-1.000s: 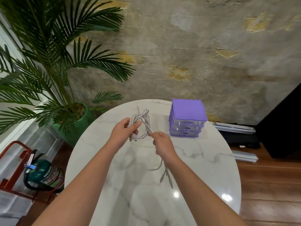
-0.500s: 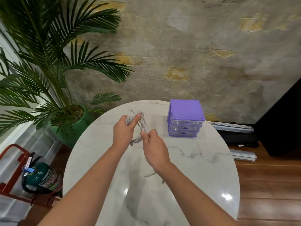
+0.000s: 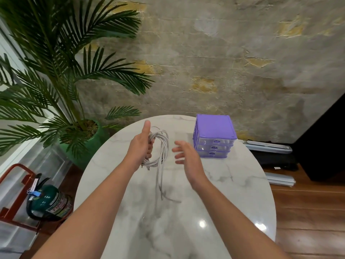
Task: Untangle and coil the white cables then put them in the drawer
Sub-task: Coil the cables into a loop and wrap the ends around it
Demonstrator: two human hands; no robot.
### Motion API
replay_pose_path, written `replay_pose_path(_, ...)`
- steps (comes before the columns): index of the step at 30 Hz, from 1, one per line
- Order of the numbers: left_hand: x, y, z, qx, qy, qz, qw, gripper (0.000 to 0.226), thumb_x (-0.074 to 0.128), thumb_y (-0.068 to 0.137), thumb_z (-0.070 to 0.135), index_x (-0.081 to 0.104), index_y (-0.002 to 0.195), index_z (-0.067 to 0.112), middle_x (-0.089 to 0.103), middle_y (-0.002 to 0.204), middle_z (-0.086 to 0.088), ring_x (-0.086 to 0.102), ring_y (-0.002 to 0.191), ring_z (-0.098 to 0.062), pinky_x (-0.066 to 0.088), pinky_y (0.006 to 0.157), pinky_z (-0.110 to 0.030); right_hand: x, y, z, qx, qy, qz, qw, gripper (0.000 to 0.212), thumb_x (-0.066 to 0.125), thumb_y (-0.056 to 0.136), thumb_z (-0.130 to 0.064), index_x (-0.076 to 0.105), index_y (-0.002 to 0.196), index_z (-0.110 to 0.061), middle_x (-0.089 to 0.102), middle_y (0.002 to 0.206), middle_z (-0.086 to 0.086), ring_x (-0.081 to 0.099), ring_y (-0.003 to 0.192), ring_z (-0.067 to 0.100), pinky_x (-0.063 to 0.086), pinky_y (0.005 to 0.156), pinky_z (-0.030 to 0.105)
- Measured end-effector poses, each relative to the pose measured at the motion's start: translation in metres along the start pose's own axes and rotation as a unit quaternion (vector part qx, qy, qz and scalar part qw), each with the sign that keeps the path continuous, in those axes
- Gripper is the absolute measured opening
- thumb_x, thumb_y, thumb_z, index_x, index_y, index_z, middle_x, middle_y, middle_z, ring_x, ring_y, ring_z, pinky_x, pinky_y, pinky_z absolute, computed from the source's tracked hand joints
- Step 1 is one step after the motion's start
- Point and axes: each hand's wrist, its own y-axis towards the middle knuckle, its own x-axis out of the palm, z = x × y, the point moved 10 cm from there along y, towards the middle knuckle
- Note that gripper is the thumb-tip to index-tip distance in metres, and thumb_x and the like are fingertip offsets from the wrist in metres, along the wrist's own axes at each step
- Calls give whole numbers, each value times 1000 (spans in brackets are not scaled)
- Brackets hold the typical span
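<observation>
I see the left hand (image 3: 140, 146) raised above the white marble table (image 3: 233, 184), fingers curled around one side of a loop of white cables (image 3: 162, 146), thumb pointing up and away from me. The coil hangs just to the right of that hand, between the two hands, and several loose strands drop from its lower edge down to the tabletop, where their ends lie nearer to me than either hand. A short plug end sticks out just below the left hand. The right hand (image 3: 186, 157) is spread, fingers apart and pointing toward the coil, palm facing left; it holds nothing and stands just beside the cables without touching them. Beyond and to the right of the right hand, a purple three-drawer organiser (image 3: 214, 137) stands on the table with all three clear drawers pushed in. Left of the left hand, off the table edge, a potted palm (image 3: 56, 81) stands in a green pot. Below the left forearm, on the floor, a green fire extinguisher (image 3: 48, 200) rests in a red stand (image 3: 13, 184).
</observation>
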Motion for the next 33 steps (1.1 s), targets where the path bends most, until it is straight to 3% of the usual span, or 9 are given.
replay_pose_path(3, 10, -4, -10, -20, -9, -25, 999, 66, 25, 92, 73, 39, 62, 16, 30, 51, 0, 23, 42, -14, 22, 42, -22, 13, 16, -22, 20, 34, -91, 995, 31, 46, 101, -27, 65, 122, -15, 66, 113, 3, 58, 89, 16, 51, 79, 30)
replay_pose_path(7, 20, -9, -11, 7, 19, -43, 999, 61, 33, 96, 64, 40, 59, 16, 32, 47, 1, 24, 41, -15, 23, 43, -23, 30, 15, -35, 9, -12, -192, 981, 31, 45, 102, -26, 65, 124, -19, 66, 110, -2, 61, 89, 11, 51, 80, 28)
replay_pose_path(11, 13, -6, -2, 45, 81, -12, 996, 59, 46, 92, 62, 46, 60, 14, 40, 50, -2, 33, 42, -18, 32, 45, -25, 19, 21, -34, 2, -6, -155, 988, 25, 49, 101, -18, 67, 115, -10, 66, 98, 6, 62, 76, 16, 57, 75, 33)
replay_pose_path(14, 11, -6, 2, 66, 91, 3, 994, 58, 52, 90, 62, 48, 59, 13, 41, 53, -2, 35, 43, -18, 33, 44, -25, 15, 19, -26, 2, 12, -131, 991, 22, 57, 97, -19, 68, 116, -14, 66, 103, 9, 64, 85, 19, 58, 81, 32)
replay_pose_path(19, 9, -6, 7, 104, 139, 41, 984, 59, 50, 92, 60, 56, 64, 8, 49, 56, -1, 43, 49, -19, 39, 53, -32, 17, 10, -12, 22, 26, -133, 991, 42, 67, 89, -7, 59, 130, -14, 71, 109, 18, 71, 99, 31, 56, 92, 35)
replay_pose_path(24, 4, -10, 14, 136, 182, 68, 972, 61, 48, 93, 59, 54, 62, 7, 46, 51, -2, 46, 53, -18, 37, 58, -32, 22, 2, 3, 46, 41, -143, 988, 32, 62, 94, -17, 62, 126, -13, 70, 109, 12, 67, 89, 21, 52, 99, 41)
replay_pose_path(27, 4, -12, 15, 135, 179, 77, 971, 66, 45, 90, 65, 52, 67, 3, 48, 54, -7, 49, 55, -22, 37, 58, -31, 37, -14, 27, 144, 57, -169, 973, 55, 72, 87, -24, 38, 131, -21, 66, 114, 7, 67, 89, 23, 52, 96, 47)
replay_pose_path(29, 5, -12, 18, 150, 176, 75, 970, 70, 48, 83, 69, 48, 69, 1, 50, 58, -14, 51, 58, -28, 38, 58, -34, 50, -28, 43, 184, 26, -196, 963, 58, 72, 87, -28, 35, 129, -15, 70, 109, 10, 70, 87, 26, 53, 91, 44)
replay_pose_path(33, -1, -9, 19, 155, 184, 81, 967, 50, 76, 75, 54, 52, 73, 10, 52, 60, 0, 48, 57, -15, 36, 52, -28, 56, -32, 53, 182, -6, -199, 963, 35, 55, 96, -38, 56, 109, -4, 71, 78, 8, 71, 78, 28, 52, 82, 36)
